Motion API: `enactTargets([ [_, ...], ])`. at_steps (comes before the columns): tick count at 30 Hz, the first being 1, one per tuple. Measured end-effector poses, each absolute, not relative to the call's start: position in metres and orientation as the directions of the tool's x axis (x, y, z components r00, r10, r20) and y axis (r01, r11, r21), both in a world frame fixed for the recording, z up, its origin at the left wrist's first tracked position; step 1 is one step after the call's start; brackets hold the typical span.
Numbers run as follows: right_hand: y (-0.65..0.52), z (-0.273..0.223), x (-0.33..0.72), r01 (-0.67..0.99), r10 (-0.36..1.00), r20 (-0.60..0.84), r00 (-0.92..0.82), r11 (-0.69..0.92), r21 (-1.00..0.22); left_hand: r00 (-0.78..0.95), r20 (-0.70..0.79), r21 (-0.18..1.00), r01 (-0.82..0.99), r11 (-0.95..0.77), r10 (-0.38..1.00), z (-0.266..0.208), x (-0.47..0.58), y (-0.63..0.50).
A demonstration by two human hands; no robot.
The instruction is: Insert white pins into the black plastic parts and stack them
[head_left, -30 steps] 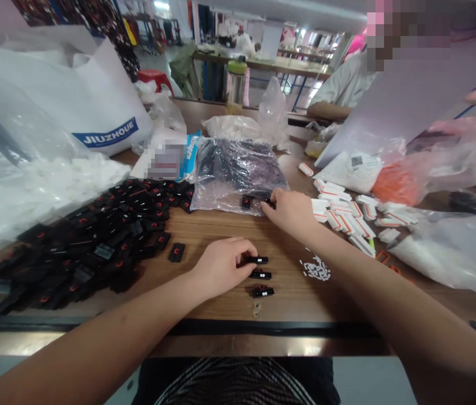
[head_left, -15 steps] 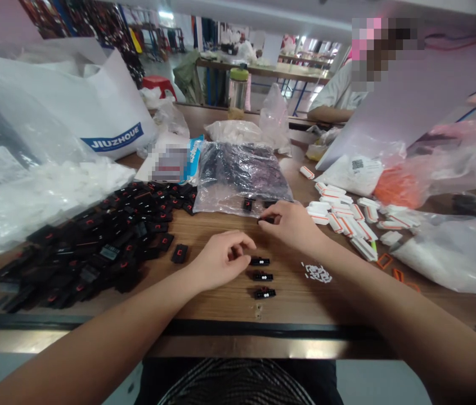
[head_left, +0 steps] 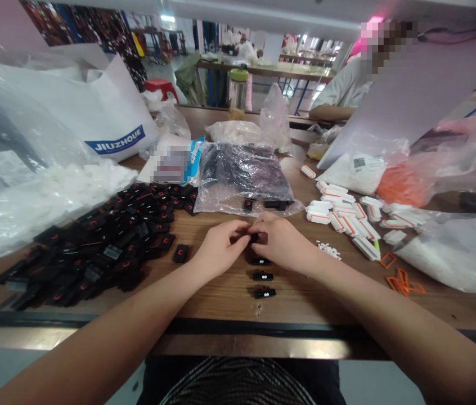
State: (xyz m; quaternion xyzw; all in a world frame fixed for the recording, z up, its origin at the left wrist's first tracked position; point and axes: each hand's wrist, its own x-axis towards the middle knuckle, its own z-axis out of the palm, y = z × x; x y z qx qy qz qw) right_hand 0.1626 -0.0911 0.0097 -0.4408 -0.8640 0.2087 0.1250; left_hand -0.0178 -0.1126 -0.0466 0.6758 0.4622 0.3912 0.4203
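Note:
My right hand [head_left: 280, 239] pinches a small black plastic part [head_left: 255, 238], mostly hidden by the fingers. Curled in from the left, my left hand [head_left: 223, 246] meets it, thumb and fingertips at the part's left side. Closer to me lie similar black parts in a column: one [head_left: 260, 261] just under my right fingers, another [head_left: 263, 276], and the nearest [head_left: 265, 292]. Each shows two white dots on its side. To the right of my right wrist is a small heap of white bits [head_left: 329, 250], partly hidden.
A large heap of black casings [head_left: 111, 247] with red marks covers the left side. Orange-striped white pieces [head_left: 345, 216] and orange frames [head_left: 402, 281] lie right. Beyond my hands rests a clear bag of dark parts [head_left: 242, 169]; a bottle [head_left: 238, 93] stands behind. Someone's forearm [head_left: 333, 112] shows far right.
My right hand has come back toward me from the bag's edge with the black part. My left hand has risen slightly and closed in, so the two hands now meet above the column.

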Motion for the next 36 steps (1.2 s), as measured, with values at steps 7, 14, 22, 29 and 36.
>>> enactTargets([
  [7, -0.091, 0.010, 0.158, 0.711, 0.807, 0.048, -0.589, 0.546, -0.444, 0.260, 0.144, 0.947, 0.245, -0.209, 0.955, -0.044, -0.016, -0.112],
  [14, -0.090, 0.009, 0.153, 0.694, 0.799, 0.057, -0.599, 0.553, -0.461, 0.284, 0.110, 0.954, 0.239, -0.181, 0.953, -0.041, -0.018, -0.111],
  [22, -0.094, 0.012, 0.155, 0.643, 0.837, -0.010, -0.547, 0.413, -0.644, 0.330, 0.131, 0.827, 0.483, -0.287, 0.935, -0.034, -0.021, -0.113],
  [29, -0.096, 0.026, 0.181, 0.613, 0.876, 0.089, -0.474, 0.401, -0.681, 0.345, 0.170, 0.573, 0.728, -0.377, 0.923, -0.031, -0.026, -0.118],
  [36, -0.076, 0.038, 0.299, 0.928, 0.977, -0.052, -0.205, 0.177, -0.328, 0.425, 0.200, 0.615, 0.647, -0.451, 0.883, -0.034, -0.025, -0.118],
])
